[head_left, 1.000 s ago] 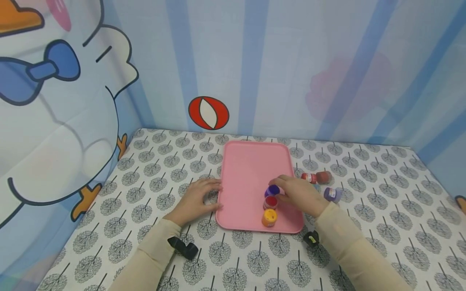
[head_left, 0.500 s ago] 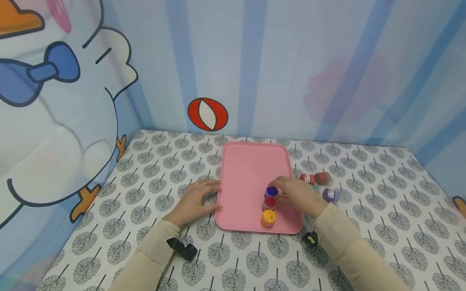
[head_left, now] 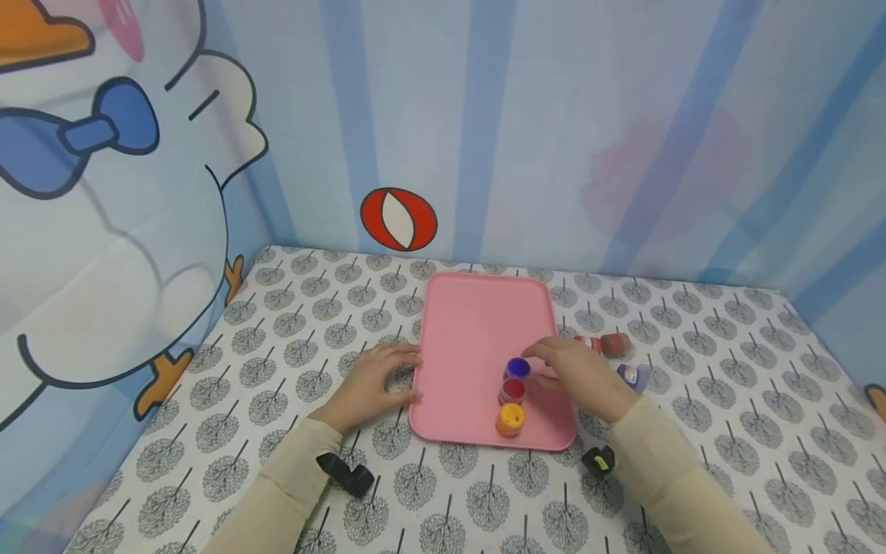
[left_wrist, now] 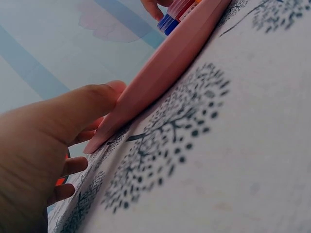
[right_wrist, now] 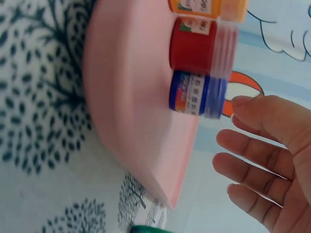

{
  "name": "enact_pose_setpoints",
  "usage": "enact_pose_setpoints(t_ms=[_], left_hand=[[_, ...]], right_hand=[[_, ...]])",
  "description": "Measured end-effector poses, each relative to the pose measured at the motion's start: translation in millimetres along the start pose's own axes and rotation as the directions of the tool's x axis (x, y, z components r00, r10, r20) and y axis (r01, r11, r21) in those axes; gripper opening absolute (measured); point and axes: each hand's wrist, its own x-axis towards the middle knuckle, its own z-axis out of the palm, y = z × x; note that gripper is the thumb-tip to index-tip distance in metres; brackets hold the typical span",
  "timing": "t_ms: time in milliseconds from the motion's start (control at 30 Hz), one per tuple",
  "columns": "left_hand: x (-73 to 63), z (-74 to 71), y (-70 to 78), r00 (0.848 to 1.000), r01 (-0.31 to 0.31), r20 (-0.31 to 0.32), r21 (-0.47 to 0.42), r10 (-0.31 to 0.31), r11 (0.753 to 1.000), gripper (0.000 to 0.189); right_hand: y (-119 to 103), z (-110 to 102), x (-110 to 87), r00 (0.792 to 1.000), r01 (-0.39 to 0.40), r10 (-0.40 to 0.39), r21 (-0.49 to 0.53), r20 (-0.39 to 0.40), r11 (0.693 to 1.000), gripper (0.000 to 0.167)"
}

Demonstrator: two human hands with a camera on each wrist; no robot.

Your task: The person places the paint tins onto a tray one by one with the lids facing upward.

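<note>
A: How is the right hand (head_left: 587, 378) found?
B: Loosely spread beside the blue jar (head_left: 517, 369), nothing gripped
A: And the left hand (head_left: 372, 385)?
B: Relaxed, nothing grasped; the pink tray (head_left: 477, 315) is touched at its left edge
A: Jars?
B: Blue jar, red jar (head_left: 512, 391) and orange jar (head_left: 510, 422) are lined up on it

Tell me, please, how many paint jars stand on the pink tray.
3: the orange paint jar in front, the red paint jar in the middle, and the blue paint jar nearest the right hand.
</note>
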Motion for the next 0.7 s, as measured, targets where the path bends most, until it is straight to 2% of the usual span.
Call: enact_pose_setpoints(t_ms=[267, 533, 700], left_hand=[[-1.0, -0.7, 2.3, 1.0, 0.026, 0.013, -0.013, -0.026, 1.0, 0.053], [-1.7, -0.3, 1.5, 1.0, 0.025, 0.006, -0.005, -0.025, 1.0, 0.052], [-0.9, 0.1, -0.1, 1.0, 0.019, 0.002, -0.008, -0.019, 1.0, 0.052]], right_hand=[[16.5, -0.3, -8.4, 0.993, 0.008, -0.011, -0.021, -0.12, 1.0, 0.029], [37.1, -0.4, -17.4, 0.983, -0.045, 0.045, 0.006, -0.175, 0.999, 0.028], [46.2, -3.1, -23.5, 0.98, -0.078, 0.088, 0.065, -0.177, 0.995, 0.028]])
